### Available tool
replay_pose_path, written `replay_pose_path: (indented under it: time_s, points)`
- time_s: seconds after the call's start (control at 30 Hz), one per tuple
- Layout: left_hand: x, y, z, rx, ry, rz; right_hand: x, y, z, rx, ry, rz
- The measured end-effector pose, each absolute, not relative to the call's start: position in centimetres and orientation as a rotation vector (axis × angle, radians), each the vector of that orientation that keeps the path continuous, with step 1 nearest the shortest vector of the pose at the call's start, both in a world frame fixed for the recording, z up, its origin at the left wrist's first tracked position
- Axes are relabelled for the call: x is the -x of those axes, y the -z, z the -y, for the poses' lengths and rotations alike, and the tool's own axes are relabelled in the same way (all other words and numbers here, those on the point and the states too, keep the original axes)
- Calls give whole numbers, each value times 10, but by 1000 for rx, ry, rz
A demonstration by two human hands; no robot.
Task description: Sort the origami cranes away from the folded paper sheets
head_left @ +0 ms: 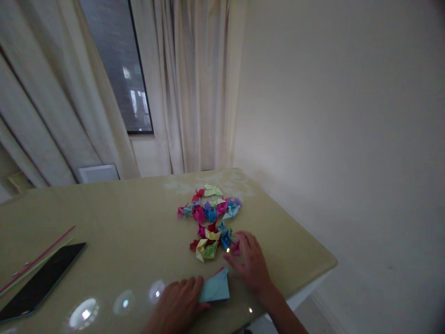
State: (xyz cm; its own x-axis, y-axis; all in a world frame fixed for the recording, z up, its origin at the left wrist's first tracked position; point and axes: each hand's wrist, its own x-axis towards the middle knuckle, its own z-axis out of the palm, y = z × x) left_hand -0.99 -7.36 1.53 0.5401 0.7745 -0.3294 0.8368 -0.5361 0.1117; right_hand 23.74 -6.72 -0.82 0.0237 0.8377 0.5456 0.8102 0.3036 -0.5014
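Observation:
A folded light-blue paper piece (216, 287) with a pink edge lies on the beige table (132, 222) near its front edge. My left hand (179, 304) rests on the table with its fingers closed against the left edge of that paper. My right hand (251, 262) lies palm down, fingers spread, just right of the paper, its fingertips at a pink folded piece (235, 248). Beyond the hands lies a pile of several small folded paper figures (210, 218) in pink, blue, yellow, green and purple.
A dark tablet (41, 280) lies at the table's left, with thin pink and green strips (38, 260) beside it. The table's right edge (313, 250) drops off near a plain wall. Curtains (194, 83) and a window (116, 60) stand behind.

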Motion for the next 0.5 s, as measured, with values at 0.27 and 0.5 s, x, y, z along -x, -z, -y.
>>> replay_pose_path:
  time_s: [0.27,0.5]
  points:
    - [-3,-11,66,-2641,228,-1291,-254,11,25,1541,-337,2176]
    - [4,-2,65,-2576,168,-1313,-227,-19,-22,1412,-322,2408]
